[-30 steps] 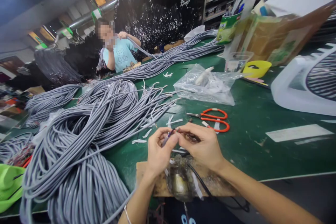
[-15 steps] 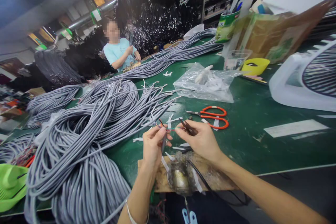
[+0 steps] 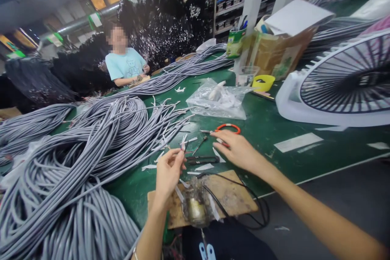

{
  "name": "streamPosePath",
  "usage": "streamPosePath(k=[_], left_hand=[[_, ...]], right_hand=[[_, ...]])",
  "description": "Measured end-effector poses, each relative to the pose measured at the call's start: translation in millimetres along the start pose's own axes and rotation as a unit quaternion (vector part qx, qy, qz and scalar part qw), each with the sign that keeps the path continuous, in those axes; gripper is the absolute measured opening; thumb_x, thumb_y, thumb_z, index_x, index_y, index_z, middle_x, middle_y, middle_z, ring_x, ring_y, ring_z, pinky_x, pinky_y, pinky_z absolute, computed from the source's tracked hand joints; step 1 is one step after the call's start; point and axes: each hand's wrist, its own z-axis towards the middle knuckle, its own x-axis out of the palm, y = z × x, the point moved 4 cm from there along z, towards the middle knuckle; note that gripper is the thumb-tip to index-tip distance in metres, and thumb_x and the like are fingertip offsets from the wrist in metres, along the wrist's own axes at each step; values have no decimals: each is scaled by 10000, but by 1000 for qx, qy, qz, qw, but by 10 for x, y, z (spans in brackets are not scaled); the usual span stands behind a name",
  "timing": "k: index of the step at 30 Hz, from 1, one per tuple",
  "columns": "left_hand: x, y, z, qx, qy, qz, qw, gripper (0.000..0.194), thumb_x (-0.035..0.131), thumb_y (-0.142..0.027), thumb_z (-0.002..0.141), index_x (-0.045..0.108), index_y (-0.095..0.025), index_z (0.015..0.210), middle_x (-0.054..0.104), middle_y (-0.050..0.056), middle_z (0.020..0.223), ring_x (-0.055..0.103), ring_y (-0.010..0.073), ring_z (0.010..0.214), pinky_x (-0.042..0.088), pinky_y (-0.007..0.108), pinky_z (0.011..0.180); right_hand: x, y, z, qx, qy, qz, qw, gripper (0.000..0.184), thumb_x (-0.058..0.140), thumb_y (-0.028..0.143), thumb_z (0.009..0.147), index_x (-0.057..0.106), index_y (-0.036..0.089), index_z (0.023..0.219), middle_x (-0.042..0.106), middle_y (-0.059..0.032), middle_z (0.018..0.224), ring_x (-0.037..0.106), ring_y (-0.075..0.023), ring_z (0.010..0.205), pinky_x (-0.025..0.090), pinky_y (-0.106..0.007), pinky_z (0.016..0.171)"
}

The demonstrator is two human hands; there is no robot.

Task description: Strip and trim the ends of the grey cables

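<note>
My left hand [image 3: 169, 170] is closed on the end of a grey cable, with thin stripped wires [image 3: 183, 146] poking out past the fingertips. My right hand [image 3: 236, 149] is spread over the orange-handled scissors [image 3: 233, 126], fingers apart and covering part of the handles; whether it touches them I cannot tell. Between the hands a pair of black tweezers [image 3: 202, 159] lies on the green table. Just below, a wooden board [image 3: 227, 195] bears a grimy clamp-like metal fixture [image 3: 196, 207] with a black cord beside it.
Big coils of grey cable [image 3: 100, 146] fill the left side. White paper scraps [image 3: 204, 167] lie around the hands. Farther back are a clear plastic bag [image 3: 217, 99], a yellow cup [image 3: 263, 83], a cardboard box [image 3: 274, 50] and a white fan [image 3: 344, 85]. A person [image 3: 126, 63] sits across the table.
My right hand has let go of the black tweezers, now on the table, and moved over the scissors. The left hand keeps the cable. The view has swung right; the person opposite has lowered their hands.
</note>
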Motion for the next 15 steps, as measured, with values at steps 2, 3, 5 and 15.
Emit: streamPosePath(k=[2,3,5,15], left_hand=[[-20,12,-2,4,3,26,1000,271,708,-338,604,663,-120,758,633,9,587,538,84,478,411,176,442],[-36,13,-5,7,-5,35,999,245,707,-312,603,670,-120,751,645,17,611,554,95,506,432,188,472],[-69,6,-14,14,-27,41,999,210,700,-296,603,668,-120,712,641,20,605,562,110,524,448,203,492],[-111,-92,-100,137,-47,98,985,254,562,-348,772,692,-137,718,539,7,549,441,105,498,326,210,457]], right_hand=[[-58,-206,111,47,57,-102,992,342,497,73,731,614,107,1051,623,-160,1077,571,-253,1005,443,-339,836],[-88,-281,170,63,71,-120,988,335,513,45,686,638,98,993,641,-173,1016,596,-271,939,457,-340,775],[-127,-369,274,79,88,-136,984,272,545,34,619,665,105,852,666,-166,867,624,-274,784,456,-318,638],[-219,157,274,-102,-19,148,984,206,513,353,737,483,186,620,503,8,600,445,-111,522,373,-227,503]])
